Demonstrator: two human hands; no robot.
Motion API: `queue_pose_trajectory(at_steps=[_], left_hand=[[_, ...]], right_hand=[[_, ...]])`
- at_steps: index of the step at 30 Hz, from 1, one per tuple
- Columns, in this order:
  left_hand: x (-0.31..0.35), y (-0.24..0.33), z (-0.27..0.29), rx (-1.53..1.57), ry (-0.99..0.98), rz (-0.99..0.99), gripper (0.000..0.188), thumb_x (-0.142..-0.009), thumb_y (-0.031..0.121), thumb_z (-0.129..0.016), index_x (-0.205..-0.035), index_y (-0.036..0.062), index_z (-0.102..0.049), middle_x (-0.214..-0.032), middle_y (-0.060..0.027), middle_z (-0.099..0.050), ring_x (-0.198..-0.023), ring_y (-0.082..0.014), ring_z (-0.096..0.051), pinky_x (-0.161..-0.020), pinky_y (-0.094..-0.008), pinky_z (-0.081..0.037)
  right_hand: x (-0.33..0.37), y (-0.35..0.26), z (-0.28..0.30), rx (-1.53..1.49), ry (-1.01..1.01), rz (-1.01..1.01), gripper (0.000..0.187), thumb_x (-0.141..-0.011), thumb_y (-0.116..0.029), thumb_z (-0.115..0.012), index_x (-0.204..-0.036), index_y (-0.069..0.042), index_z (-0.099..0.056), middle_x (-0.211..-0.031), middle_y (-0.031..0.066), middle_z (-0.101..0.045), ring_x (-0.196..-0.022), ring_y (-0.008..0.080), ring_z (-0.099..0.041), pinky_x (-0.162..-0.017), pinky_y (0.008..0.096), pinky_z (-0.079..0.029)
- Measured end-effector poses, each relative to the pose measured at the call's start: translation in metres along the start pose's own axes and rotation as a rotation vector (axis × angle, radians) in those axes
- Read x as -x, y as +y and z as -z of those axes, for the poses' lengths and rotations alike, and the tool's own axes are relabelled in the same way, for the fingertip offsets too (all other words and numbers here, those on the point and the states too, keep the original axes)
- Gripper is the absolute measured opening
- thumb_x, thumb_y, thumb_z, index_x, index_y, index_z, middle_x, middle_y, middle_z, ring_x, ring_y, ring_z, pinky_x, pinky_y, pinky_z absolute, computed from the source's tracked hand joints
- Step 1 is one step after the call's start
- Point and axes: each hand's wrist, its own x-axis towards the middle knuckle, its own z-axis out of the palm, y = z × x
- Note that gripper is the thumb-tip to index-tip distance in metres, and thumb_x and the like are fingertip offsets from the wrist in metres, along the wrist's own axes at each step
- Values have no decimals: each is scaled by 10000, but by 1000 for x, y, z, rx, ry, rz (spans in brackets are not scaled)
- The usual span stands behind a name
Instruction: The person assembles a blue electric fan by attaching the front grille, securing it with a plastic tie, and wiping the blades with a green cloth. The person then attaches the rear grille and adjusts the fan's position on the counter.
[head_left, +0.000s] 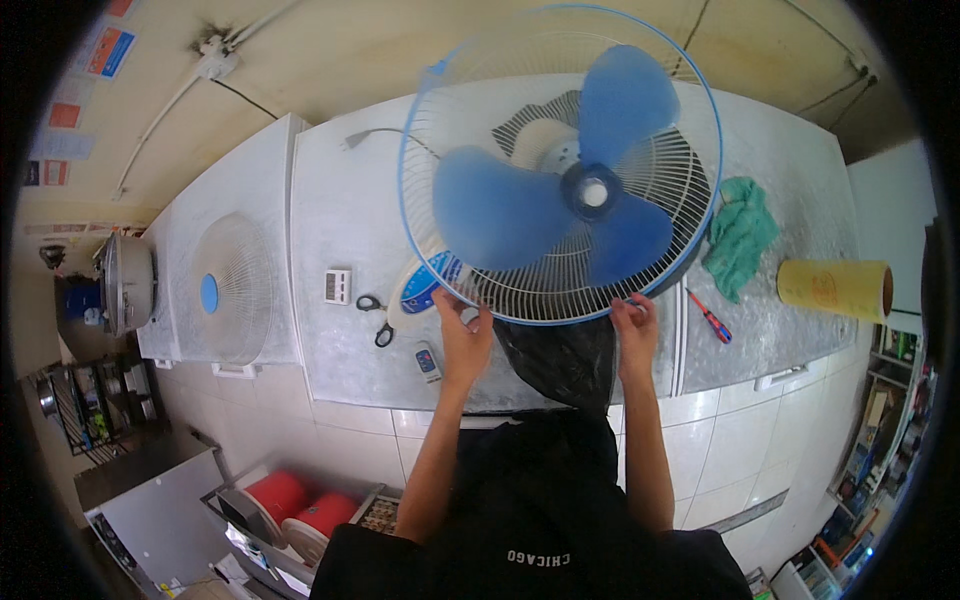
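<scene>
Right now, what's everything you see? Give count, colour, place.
Fan guard: one, white with blue rim, centre
Fan blades: three, blue, within rim
Fan base: one, white and blue, partly behind guard
Loose grille: one, pale, left worktop
Timer: one, white, left of scissors
Scissors: one pair, black-handled, by base
Remote: one, grey, near front edge
Plastic: one piece, black, below guard
Cloth: one, green, right of guard
Screwdriver: one, red and blue, below cloth
Cylinder: one, yellow, far right
Containers: two, red, lower left
Vessel: one, silver, far left
Papers: several, mixed, left wall
Worktop: one row, grey, centre
Left hand: one, bare, on guard's rim
Right hand: one, bare, on guard's rim
</scene>
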Motion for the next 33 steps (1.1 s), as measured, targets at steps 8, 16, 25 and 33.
queue_pose_trajectory(at_steps=[8, 16, 25, 33], left_hand=[[-3, -6, 1, -115, -76, -6, 670, -946, -79, -583, -1495, 19, -210, -1225, -155, -496, -1064, -218, -578, -789, -301, -571], [-11, 3, -7, -276, 31, -214, 820, -941, -64, -623, -1595, 60, -144, -1351, -204, -536, -1147, -221, -586, -846, -316, -548], [-14, 5, 21, 9, 32, -66, 487, -1051, 67, -557, -1489, 28, -348, -1233, -139, -604, -1052, -203, -637, -911, -332, -526], [-16, 0, 42, 162, -76, -44, 363, -1068, 89, -562, -1404, 38, -435, -1190, -79, -589, -1056, -161, -613, -877, -310, -552]], right_hand=[[-3, 27, 0, -147, -1, -127, 627, -848, 8, -804, -1328, -89, -413, -1134, 102, -604, -1012, 193, -622, -888, 344, -519], [-14, 34, -18, -36, -23, 35, 692, -847, -33, -812, -1416, -59, -418, -1379, 124, -547, -1242, 220, -544, -1022, 391, -465], [47, -109, -29, 1001, -327, 292, 257, -898, -181, -792, -1050, -14, -669, -927, 180, -730, -796, 286, -730, -692, 380, -550], [51, -16, -159, 432, -673, 775, 218, -920, -111, -712, -1134, -81, -738, -1122, 132, -712, -1030, 330, -676, -887, 422, -536]])
